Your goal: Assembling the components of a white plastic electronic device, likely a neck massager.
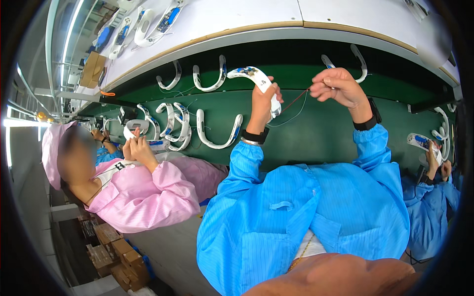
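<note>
My left hand (264, 103) is closed around a curved white plastic housing (253, 75), raised above the green bench. Small circuit parts and blue pieces show in the housing's open far end. From its lower end run a thin red wire (295, 101) and a thin pale green wire (296, 116). My right hand (341, 88) stands apart to the right, with thumb and fingertips pinched on the wires' ends. The wires span the gap between both hands, the red one nearly straight and the green one sagging. Dark bands circle both wrists.
Several similar U-shaped housings (219, 144) lie on the green mat (291, 148). Beyond it a white shelf (222, 17) overhangs, holding more parts. At left a co-worker in pink (143, 197) handles a white piece; another in blue (427, 212) works at right. Cardboard boxes (111, 237) stand lower left.
</note>
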